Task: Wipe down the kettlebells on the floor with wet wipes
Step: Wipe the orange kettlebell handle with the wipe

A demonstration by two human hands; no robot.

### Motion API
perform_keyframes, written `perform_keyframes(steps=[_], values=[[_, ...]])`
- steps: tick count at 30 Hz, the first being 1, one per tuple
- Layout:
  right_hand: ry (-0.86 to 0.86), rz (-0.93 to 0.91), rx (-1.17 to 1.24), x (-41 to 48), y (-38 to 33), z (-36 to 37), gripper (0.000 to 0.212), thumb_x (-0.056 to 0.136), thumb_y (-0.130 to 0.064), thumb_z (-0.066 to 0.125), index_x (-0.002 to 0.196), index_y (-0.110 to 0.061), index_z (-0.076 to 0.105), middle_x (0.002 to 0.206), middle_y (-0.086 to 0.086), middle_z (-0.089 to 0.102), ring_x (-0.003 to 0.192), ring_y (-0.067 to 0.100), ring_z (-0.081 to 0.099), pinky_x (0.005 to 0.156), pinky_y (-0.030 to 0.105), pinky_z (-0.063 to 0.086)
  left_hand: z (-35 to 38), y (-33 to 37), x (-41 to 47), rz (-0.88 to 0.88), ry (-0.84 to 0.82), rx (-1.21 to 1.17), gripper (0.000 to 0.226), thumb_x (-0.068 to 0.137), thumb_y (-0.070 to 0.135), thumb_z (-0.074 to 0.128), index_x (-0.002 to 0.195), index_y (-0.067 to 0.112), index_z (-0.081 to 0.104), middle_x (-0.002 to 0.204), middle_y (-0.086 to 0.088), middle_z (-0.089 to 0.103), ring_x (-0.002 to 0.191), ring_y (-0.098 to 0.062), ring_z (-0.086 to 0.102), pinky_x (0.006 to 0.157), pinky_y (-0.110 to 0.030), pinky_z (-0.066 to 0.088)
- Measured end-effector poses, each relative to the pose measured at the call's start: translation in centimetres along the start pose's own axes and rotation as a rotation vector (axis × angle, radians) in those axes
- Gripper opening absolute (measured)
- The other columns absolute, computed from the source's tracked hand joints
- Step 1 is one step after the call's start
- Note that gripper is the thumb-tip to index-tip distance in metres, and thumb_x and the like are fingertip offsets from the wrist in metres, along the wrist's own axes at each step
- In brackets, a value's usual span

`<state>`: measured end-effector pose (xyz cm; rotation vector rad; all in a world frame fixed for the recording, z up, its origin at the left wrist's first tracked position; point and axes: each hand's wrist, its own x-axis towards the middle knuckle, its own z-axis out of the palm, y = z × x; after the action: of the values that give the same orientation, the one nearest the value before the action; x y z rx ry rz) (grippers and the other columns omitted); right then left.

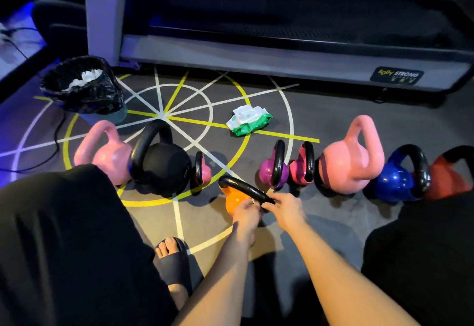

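Note:
An orange kettlebell with a black handle stands on the floor in front of me, pulled out of the row. My left hand holds a white wet wipe against its body, under the handle. My right hand grips the near end of the black handle. Behind it runs a row of kettlebells: pink, large black, small pink, purple, magenta, big pink, blue, red. A green and white wipes pack lies further back.
A bin lined with a black bag, holding used white wipes, stands at the back left. A treadmill base runs along the back. A black cable trails on the left floor. My knees flank the view, and my sandalled foot rests below the kettlebell.

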<state>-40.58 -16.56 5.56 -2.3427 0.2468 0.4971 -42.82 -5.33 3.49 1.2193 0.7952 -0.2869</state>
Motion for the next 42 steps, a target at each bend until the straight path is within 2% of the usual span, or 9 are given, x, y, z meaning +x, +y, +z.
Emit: perform_keyframes(steps=[5, 11, 18, 24, 27, 33, 38, 40, 42], values=[[-0.002, 0.027, 0.041, 0.2, 0.3, 0.4, 0.046, 0.088, -0.028, 0.076, 0.131, -0.017, 0.066, 0.127, 0.006, 0.068, 0.113, 0.021, 0.065, 0.102, 0.034, 0.048, -1.8, 0.3, 0.8, -0.207, -0.023, -0.585, 0.025, 0.102, 0.001, 0.049, 0.127, -0.001, 0.052, 0.121, -0.020, 0.060, 0.114, -0.032, 0.060, 0.100, -0.041, 0.048], [-0.011, 0.021, -0.076, 0.2, -0.1, 0.7, 0.041, 0.094, -0.030, 0.067, 0.134, -0.024, 0.062, 0.124, 0.006, 0.069, 0.116, 0.025, 0.061, 0.096, 0.033, 0.048, -0.5, -0.3, 0.8, -0.039, -0.016, -0.100, 0.019, 0.095, -0.001, 0.052, 0.091, 0.008, 0.068, 0.076, -0.010, 0.070, 0.079, -0.025, 0.069, 0.073, -0.029, 0.056], [-0.023, 0.059, -0.097, -0.2, -0.3, 0.8, 0.045, 0.093, -0.038, 0.067, 0.137, -0.029, 0.059, 0.126, 0.005, 0.067, 0.114, 0.024, 0.063, 0.095, 0.038, 0.052, -3.3, 1.9, 1.5, -0.162, 0.013, -0.683, 0.044, 0.106, 0.010, 0.042, 0.148, -0.002, 0.039, 0.148, -0.018, 0.048, 0.140, -0.035, 0.045, 0.112, -0.042, 0.041], [-0.037, 0.054, -0.102, -0.3, -0.8, 0.6, 0.043, 0.096, -0.035, 0.063, 0.138, -0.029, 0.057, 0.125, 0.005, 0.066, 0.115, 0.024, 0.061, 0.095, 0.039, 0.051, -2.0, 0.7, 1.7, -0.138, 0.005, -0.365, 0.027, 0.100, -0.001, 0.050, 0.127, -0.006, 0.055, 0.118, -0.025, 0.069, 0.102, -0.034, 0.072, 0.088, -0.042, 0.059], [-0.030, 0.060, -0.100, -0.4, -0.9, 0.5, 0.044, 0.096, -0.036, 0.063, 0.139, -0.028, 0.057, 0.125, 0.007, 0.066, 0.116, 0.026, 0.061, 0.095, 0.038, 0.051, -1.3, 0.4, 0.5, -0.157, -0.019, -0.382, 0.026, 0.100, -0.002, 0.047, 0.123, -0.006, 0.058, 0.114, -0.025, 0.070, 0.094, -0.031, 0.072, 0.097, -0.047, 0.055], [-0.016, 0.035, -0.183, -0.7, -1.1, 0.6, 0.038, 0.097, -0.034, 0.060, 0.134, -0.029, 0.059, 0.122, 0.007, 0.067, 0.114, 0.028, 0.062, 0.092, 0.035, 0.051, -3.7, 2.4, 2.5, -0.152, 0.118, -0.657, 0.047, 0.106, 0.008, 0.045, 0.150, -0.004, 0.034, 0.154, -0.022, 0.040, 0.141, -0.039, 0.041, 0.117, -0.047, 0.035], [-0.017, 0.026, -0.214, -0.9, -1.9, 0.4, 0.042, 0.094, -0.039, 0.063, 0.136, -0.033, 0.058, 0.120, 0.005, 0.068, 0.114, 0.027, 0.061, 0.092, 0.035, 0.051, -2.3, 2.6, 1.5, -0.069, 0.088, -0.405, 0.015, 0.100, -0.005, 0.048, 0.112, 0.003, 0.051, 0.096, -0.017, 0.067, 0.081, -0.024, 0.069, 0.076, -0.039, 0.059], [-0.016, 0.024, -0.233, -1.0, -2.4, 0.4, 0.051, 0.093, -0.042, 0.064, 0.142, -0.042, 0.049, 0.124, 0.005, 0.065, 0.117, 0.026, 0.060, 0.093, 0.035, 0.051, -1.6, 2.1, 0.9, -0.068, 0.051, -0.312, 0.017, 0.098, -0.007, 0.049, 0.094, 0.010, 0.050, 0.065, -0.006, 0.064, 0.048, -0.012, 0.060, 0.050, -0.028, 0.053], [-0.018, 0.007, -0.268, -1.1, -3.0, 0.3, 0.052, 0.092, -0.041, 0.065, 0.141, -0.047, 0.048, 0.123, 0.005, 0.066, 0.116, 0.027, 0.061, 0.090, 0.037, 0.053, -1.8, 2.0, 1.0, -0.078, 0.017, -0.329, 0.020, 0.098, -0.007, 0.048, 0.090, 0.011, 0.049, 0.058, -0.003, 0.061, 0.044, -0.011, 0.057, 0.049, -0.027, 0.051]])
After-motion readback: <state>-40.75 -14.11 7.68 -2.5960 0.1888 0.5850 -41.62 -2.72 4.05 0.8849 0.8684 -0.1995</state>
